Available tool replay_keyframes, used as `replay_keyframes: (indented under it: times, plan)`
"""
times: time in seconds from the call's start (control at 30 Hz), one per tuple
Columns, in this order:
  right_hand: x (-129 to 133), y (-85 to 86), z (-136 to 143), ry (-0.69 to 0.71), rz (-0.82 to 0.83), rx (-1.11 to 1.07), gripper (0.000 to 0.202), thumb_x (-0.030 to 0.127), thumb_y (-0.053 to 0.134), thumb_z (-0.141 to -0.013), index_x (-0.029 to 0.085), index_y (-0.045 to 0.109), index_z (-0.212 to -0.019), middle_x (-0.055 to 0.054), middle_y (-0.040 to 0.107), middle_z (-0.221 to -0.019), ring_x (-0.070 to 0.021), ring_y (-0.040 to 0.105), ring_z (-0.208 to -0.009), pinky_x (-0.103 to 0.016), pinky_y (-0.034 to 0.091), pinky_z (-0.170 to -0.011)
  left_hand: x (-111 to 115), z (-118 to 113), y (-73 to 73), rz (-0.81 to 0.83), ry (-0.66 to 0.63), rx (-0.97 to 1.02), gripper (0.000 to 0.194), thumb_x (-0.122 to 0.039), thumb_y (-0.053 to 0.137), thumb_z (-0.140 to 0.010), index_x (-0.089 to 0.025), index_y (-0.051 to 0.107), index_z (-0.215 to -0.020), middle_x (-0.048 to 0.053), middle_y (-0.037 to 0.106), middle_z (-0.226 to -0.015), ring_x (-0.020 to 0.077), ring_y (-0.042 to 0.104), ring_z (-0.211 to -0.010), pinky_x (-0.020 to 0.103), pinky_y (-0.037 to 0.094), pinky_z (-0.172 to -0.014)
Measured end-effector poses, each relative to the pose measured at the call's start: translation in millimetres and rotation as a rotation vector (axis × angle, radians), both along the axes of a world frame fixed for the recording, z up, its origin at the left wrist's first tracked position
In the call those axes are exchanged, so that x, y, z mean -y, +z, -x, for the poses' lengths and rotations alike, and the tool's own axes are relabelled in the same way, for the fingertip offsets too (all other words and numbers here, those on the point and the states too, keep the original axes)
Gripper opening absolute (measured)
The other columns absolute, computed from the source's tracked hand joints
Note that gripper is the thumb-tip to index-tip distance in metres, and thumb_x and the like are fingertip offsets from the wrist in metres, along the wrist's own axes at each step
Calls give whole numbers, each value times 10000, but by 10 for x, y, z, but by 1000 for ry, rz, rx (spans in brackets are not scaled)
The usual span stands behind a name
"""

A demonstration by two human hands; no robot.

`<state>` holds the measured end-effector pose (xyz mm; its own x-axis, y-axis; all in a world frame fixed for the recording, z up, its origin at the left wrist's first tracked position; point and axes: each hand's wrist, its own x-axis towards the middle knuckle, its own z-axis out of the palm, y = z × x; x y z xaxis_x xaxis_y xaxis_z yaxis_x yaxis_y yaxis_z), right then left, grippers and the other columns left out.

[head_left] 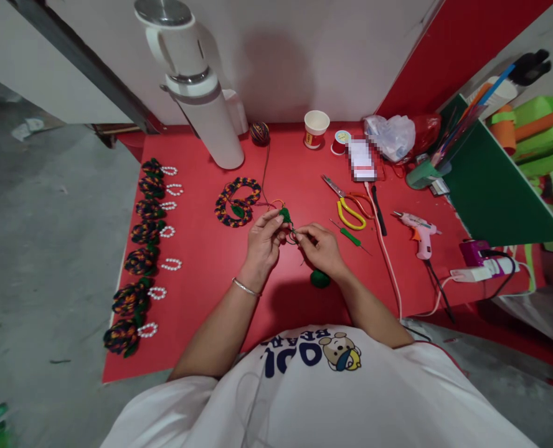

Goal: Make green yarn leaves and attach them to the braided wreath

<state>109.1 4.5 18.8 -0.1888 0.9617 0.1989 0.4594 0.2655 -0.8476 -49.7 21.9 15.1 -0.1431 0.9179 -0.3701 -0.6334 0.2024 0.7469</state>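
Note:
My left hand (pixel 266 239) pinches a small green knitted piece (pixel 284 215) above the middle of the red table. Close on its right, my right hand (pixel 317 244) has its fingers closed at a thin strand or tool beside the piece, too small to make out. A dark loop hangs between the two hands. Left of them lies a multicoloured braided cord (pixel 223 202) with a green leaf shape inside its curve. A dark strand runs from the hands' area up to a yarn ball (pixel 259 133). Below my right hand is a dark green ball (pixel 320 278).
Yarn bundles (pixel 141 261) with pearl loops line the left edge. A large bottle (pixel 211 124) and a paper cup (pixel 316 129) stand at the back. Pliers (pixel 350 214), a green-handled hook (pixel 350 236), a phone (pixel 363 160), a cable and a pink glue gun (pixel 421 231) lie right.

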Motion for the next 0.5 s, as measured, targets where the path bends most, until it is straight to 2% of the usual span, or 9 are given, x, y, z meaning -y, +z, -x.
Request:
replay_keyframes:
  times: [0.17, 0.37, 0.5]
  plan:
    - [1, 4, 3, -10, 11, -19, 153, 262, 617, -970, 232, 763, -934, -36, 719, -842, -171, 667, -759, -293, 537, -719, 10, -11, 17, 11, -9, 17, 432, -282, 945, -601, -190, 718, -957, -2, 728, -687, 147, 720, -614, 194, 467, -471]
    - [7, 29, 17, -12, 68, -52, 148, 256, 624, -952, 222, 764, -917, -29, 710, -801, -156, 673, -702, -274, 534, -665, 7, -23, 27, -2, 3, 10, 434, -256, 941, -587, -199, 731, -963, -11, 722, -693, 118, 668, -562, 193, 439, -463]
    - [21, 43, 31, -3, 111, -88, 139, 231, 624, -937, 212, 761, -921, -27, 729, -817, -139, 693, -657, -264, 548, -648, -11, -5, 8, -32, -19, 9, 450, -310, 934, -631, -211, 742, -1026, -4, 719, -704, 125, 665, -587, 197, 429, -462]
